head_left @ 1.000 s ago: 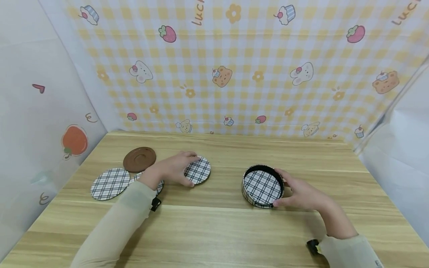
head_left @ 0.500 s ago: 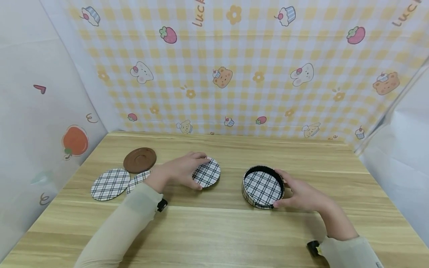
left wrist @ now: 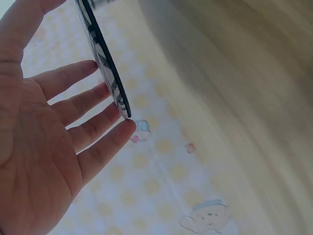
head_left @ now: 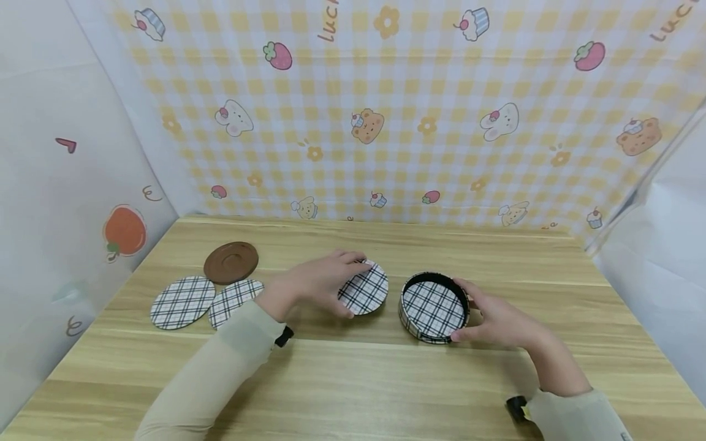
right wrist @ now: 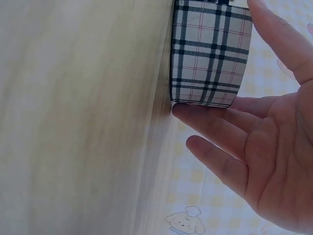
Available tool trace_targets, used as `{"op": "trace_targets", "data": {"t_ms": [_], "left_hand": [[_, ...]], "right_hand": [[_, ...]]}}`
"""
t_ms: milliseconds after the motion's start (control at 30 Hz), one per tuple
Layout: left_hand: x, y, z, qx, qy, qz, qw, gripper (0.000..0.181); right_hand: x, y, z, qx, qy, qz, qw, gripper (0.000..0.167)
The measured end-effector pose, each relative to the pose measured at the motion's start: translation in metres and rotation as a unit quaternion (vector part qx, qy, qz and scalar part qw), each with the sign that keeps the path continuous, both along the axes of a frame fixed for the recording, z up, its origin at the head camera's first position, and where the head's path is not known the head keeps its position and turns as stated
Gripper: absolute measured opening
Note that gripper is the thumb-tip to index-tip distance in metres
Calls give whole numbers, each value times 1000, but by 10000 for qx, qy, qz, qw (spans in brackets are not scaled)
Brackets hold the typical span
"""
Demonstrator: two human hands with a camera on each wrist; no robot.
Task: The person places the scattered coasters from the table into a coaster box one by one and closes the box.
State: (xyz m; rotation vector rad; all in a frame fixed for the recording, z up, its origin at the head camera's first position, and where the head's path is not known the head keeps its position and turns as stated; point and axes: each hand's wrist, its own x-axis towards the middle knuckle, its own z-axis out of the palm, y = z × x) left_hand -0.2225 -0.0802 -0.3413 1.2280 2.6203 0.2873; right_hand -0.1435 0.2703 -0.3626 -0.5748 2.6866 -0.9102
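My left hand (head_left: 322,282) holds a round plaid coaster (head_left: 365,290) by its edge, thumb at the near side and fingers at the far side. In the left wrist view the coaster (left wrist: 108,68) appears edge-on, thin and dark-rimmed, lifted off the table. To its right stands a round plaid coaster holder (head_left: 406,318) with a black inner wall. A plaid disc shows inside it; whether it is a coaster or the holder's floor I cannot tell. My right hand (head_left: 499,320) grips the holder's right side. Up close, the right wrist view shows the holder's plaid wall (right wrist: 210,54) against the fingers.
Two more plaid coasters, one at far left (head_left: 183,302) and one (head_left: 234,300) partly behind the left sleeve, lie on the wooden table (head_left: 353,392). Behind them is a brown round coaster (head_left: 231,263). A yellow checked cloth (head_left: 408,159) hangs at the back.
The left hand has carried its coaster rightward, closer to the holder, and the coaster has come up off the table. The right hand and the holder have stayed in place.
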Motion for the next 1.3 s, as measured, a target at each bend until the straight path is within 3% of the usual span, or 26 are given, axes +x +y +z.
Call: {"op": "trace_targets", "data": {"t_ms": [433, 900, 1067, 1300], "left_hand": [[2, 49, 11, 38, 88, -559, 9984, 95], [4, 84, 11, -91, 24, -785, 9969, 94], [4, 94, 7, -142, 111, -898, 9958, 94], [5, 107, 6, -122, 28, -864, 9962, 93]], "right_hand": [[-1, 0, 0, 48, -45, 9, 10000, 108], [-2, 0, 0, -66, 28, 156, 9999, 106], [-2, 0, 0, -138, 10, 180, 9997, 105], [-2, 0, -1, -208, 11, 233, 9995, 103]]}}
